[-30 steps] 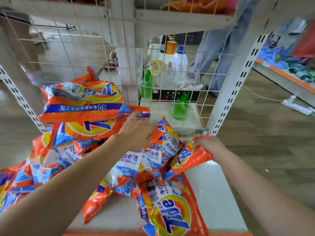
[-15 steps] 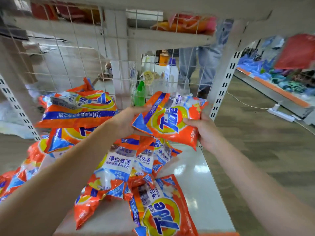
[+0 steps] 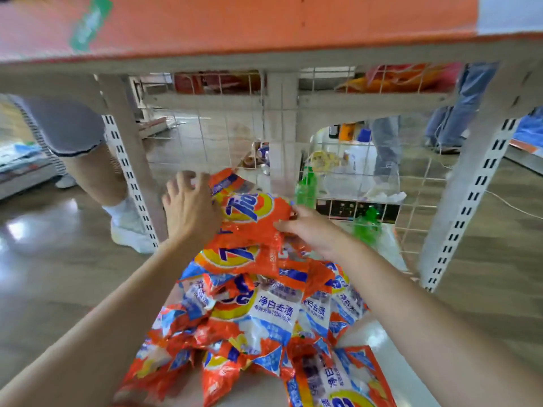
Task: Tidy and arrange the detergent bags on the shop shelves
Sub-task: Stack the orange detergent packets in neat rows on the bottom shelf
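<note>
You've swung the lifted detergent bag down onto the far stack — your left hand rests spread on its left edge, your right hand pinches its right side; the near heap on the shelf awaits sorting

Detergent bags are orange with blue-and-white panels and yellow roundels (blue lettering); green bottles stand behind a white wire grid.
</note>
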`<control>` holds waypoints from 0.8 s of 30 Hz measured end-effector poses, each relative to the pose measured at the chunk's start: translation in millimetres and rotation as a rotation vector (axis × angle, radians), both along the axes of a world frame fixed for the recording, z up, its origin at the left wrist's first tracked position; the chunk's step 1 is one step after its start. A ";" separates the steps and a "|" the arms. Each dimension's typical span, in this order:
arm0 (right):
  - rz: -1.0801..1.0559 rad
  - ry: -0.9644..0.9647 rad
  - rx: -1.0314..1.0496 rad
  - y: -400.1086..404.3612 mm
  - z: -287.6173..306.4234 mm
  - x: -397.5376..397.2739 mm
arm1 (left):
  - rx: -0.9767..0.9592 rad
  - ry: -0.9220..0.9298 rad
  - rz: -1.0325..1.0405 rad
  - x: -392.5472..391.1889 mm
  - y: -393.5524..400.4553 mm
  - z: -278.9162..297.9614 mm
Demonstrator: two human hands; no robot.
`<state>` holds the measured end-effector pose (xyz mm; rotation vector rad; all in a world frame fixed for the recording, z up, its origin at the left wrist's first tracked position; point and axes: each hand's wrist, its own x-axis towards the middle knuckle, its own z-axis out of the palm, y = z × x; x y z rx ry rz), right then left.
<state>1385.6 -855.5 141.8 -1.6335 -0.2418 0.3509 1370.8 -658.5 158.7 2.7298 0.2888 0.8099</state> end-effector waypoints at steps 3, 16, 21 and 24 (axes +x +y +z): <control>-0.001 -0.024 -0.122 -9.1 -16.7 4.2 | 0.234 -0.005 -0.193 -2.0 -26.8 -2.4; 0.008 0.073 0.070 -4.6 5.9 18.9 | 0.205 -0.008 -0.344 20.2 -13.4 -18.0; -0.159 0.031 -0.454 -55.2 -40.7 31.1 | 0.358 0.069 -0.329 16.8 -17.5 -31.3; -0.001 -0.020 -0.960 -95.5 -80.4 27.0 | 0.427 0.133 -0.280 13.9 -36.6 -25.8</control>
